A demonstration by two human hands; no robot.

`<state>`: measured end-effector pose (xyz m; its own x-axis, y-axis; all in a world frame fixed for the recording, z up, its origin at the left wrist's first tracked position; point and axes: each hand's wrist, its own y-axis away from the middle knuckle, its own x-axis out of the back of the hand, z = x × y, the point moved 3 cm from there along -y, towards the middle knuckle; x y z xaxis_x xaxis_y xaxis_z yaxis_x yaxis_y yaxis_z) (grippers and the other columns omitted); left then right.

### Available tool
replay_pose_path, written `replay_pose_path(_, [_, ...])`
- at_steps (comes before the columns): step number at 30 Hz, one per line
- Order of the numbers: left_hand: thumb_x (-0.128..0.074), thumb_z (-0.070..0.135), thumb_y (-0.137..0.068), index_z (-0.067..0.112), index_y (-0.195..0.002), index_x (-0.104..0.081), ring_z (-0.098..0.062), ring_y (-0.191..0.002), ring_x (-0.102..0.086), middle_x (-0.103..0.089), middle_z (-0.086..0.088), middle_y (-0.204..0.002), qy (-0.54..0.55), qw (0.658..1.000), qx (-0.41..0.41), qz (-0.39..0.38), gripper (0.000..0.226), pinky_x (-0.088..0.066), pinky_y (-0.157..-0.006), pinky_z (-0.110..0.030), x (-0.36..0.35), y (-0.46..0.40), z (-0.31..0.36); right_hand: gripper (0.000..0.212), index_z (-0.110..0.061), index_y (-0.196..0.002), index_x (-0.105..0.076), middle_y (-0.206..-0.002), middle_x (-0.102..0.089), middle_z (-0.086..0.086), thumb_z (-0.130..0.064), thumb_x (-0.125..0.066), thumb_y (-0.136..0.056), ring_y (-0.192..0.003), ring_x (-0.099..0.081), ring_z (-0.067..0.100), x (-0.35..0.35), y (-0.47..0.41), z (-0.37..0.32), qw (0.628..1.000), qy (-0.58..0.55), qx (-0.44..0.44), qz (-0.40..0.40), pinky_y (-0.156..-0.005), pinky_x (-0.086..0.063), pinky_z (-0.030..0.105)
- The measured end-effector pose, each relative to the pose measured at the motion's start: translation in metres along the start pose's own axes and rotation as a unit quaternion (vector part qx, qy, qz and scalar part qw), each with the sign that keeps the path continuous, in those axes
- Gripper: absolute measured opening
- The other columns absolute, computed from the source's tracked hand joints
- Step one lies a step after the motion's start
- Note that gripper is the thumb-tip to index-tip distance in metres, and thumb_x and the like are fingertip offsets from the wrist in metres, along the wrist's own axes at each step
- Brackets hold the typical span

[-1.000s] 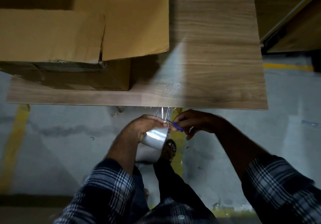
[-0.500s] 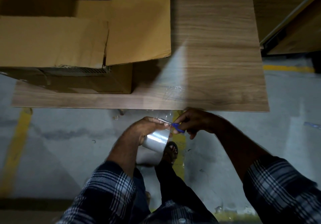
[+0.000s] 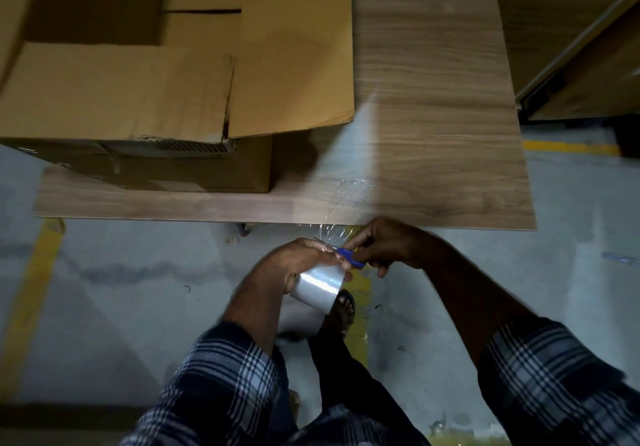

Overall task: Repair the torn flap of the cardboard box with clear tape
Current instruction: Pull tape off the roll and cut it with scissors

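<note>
An open cardboard box [image 3: 145, 168] stands on the left part of a wooden table [image 3: 433, 99]. Its near flap [image 3: 114, 92] has a tear [image 3: 228, 99] along its right side, next to the right flap [image 3: 294, 47]. Below the table's front edge, my left hand [image 3: 294, 262] grips a roll of clear tape [image 3: 317, 288]. A strip of tape [image 3: 341, 210] runs from the roll up onto the table edge. My right hand [image 3: 384, 245] holds blue-handled scissors [image 3: 348, 258] whose blades meet the strip just above the roll.
The table's right half is bare wood. Grey concrete floor with yellow lines [image 3: 27, 300] lies below. Wooden panels [image 3: 581, 75] lean at the right. My sandalled foot [image 3: 343, 310] shows under the roll.
The view has shifted, so the box and table sit lower in frame. Both hands stay together at the tape strip, with the scissors still at the tape.
</note>
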<state>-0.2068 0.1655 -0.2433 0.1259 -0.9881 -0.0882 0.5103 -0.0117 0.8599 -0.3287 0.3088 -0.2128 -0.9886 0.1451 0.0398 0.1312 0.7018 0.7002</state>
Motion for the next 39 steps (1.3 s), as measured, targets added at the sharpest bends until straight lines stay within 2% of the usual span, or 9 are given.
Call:
replay_pose_path(4, [-0.094,0.031,-0.055,0.018,-0.084,-0.083,-0.034,-0.117,-0.063,-0.08,-0.003,-0.094,-0.01,0.999,0.021,-0.032,0.033,-0.043,-0.111,-0.052,-0.003,0.008,-0.008,0.017,-0.01,-0.105,-0.079,-0.064,-0.068,-0.001,-0.013,-0.072,-0.09,-0.054,-0.05,0.014,-0.004,0.003,-0.004,1.0,-0.017,-0.006,0.014,-0.05,-0.053,0.023])
replay_pose_path(7, [-0.09,0.027,-0.071,0.019,-0.081,-0.082,-0.03,-0.111,-0.066,-0.079,0.002,-0.082,0.006,1.0,0.018,-0.017,0.015,-0.047,-0.103,-0.04,0.001,0.012,-0.024,0.015,-0.011,-0.102,-0.08,-0.064,-0.068,-0.001,-0.012,-0.07,-0.091,-0.051,-0.048,0.012,-0.009,0.006,-0.01,1.0,-0.01,-0.016,0.011,-0.05,-0.053,0.024])
replay_pose_path(11, [-0.072,0.01,-0.089,0.005,-0.099,-0.079,-0.02,-0.097,-0.07,-0.078,-0.007,-0.099,0.042,0.996,-0.079,-0.02,0.013,-0.051,-0.088,-0.024,0.015,0.038,-0.031,0.017,-0.013,-0.105,-0.079,-0.09,-0.071,0.029,-0.014,-0.068,-0.092,-0.05,-0.048,0.011,-0.025,0.022,-0.015,0.999,0.004,-0.029,-0.014,-0.052,-0.055,0.025])
replay_pose_path(15, [-0.062,0.005,-0.096,0.001,-0.106,-0.075,-0.016,-0.086,-0.071,-0.077,-0.013,-0.102,0.03,0.987,-0.157,-0.014,0.017,-0.054,-0.07,-0.019,0.043,0.091,-0.027,0.021,-0.011,-0.111,-0.076,-0.098,-0.079,0.012,-0.008,-0.068,-0.091,-0.049,-0.053,0.01,-0.052,0.044,-0.028,0.998,-0.035,-0.011,0.046,-0.053,-0.056,0.028])
replay_pose_path(20, [-0.062,0.003,-0.096,-0.002,-0.1,-0.075,-0.013,-0.089,-0.069,-0.077,-0.011,-0.098,-0.073,0.96,-0.268,-0.041,0.015,-0.051,-0.081,-0.022,0.064,0.154,-0.02,0.03,-0.017,-0.108,-0.078,-0.084,-0.078,0.01,-0.01,-0.079,-0.078,-0.056,-0.066,0.021,-0.104,0.052,-0.074,0.987,0.065,0.04,0.143,-0.054,-0.061,0.036])
replay_pose_path(24, [-0.065,0.009,-0.096,0.005,-0.101,-0.078,-0.015,-0.095,-0.069,-0.076,-0.014,-0.105,-0.108,0.947,-0.3,-0.032,0.014,-0.05,-0.086,-0.025,0.082,0.187,-0.021,0.039,-0.03,-0.105,-0.077,-0.068,-0.069,-0.013,-0.03,-0.067,-0.068,-0.064,-0.073,0.015,-0.142,0.06,-0.115,0.952,0.208,0.079,0.209,-0.06,-0.057,0.024])
replay_pose_path(30, [-0.064,0.009,-0.096,0.009,-0.102,-0.08,-0.013,-0.095,-0.072,-0.079,-0.003,-0.101,-0.119,0.927,-0.355,-0.012,0.016,-0.054,-0.086,-0.027,0.104,0.222,-0.015,0.022,-0.021,-0.104,-0.073,-0.09,-0.075,0.006,-0.031,-0.07,-0.085,-0.084,-0.067,0.022,-0.181,0.081,-0.167,0.859,0.402,0.144,0.283,-0.064,-0.03,0.027])
replay_pose_path(34, [-0.065,0.012,-0.097,0.01,-0.102,-0.079,-0.022,-0.099,-0.072,-0.078,-0.004,-0.104,-0.142,0.912,-0.385,-0.014,0.016,-0.054,-0.085,-0.03,0.108,0.244,-0.011,0.017,-0.019,-0.094,-0.07,-0.09,-0.073,0.01,-0.034,-0.07,-0.085,-0.086,-0.066,0.031,-0.197,0.092,-0.183,0.835,0.432,0.153,0.305,-0.064,-0.03,0.032])
replay_pose_path(39, [-0.066,0.01,-0.095,0.006,-0.098,-0.078,-0.011,-0.09,-0.071,-0.078,-0.004,-0.101,-0.162,0.887,-0.433,-0.002,0.013,-0.052,-0.076,-0.021,0.1,0.263,-0.003,0.02,-0.021,-0.091,-0.068,-0.083,-0.071,0.007,-0.038,-0.069,-0.08,-0.079,-0.065,0.03,-0.198,0.107,-0.187,0.818,0.43,0.151,0.351,-0.063,-0.035,0.031])
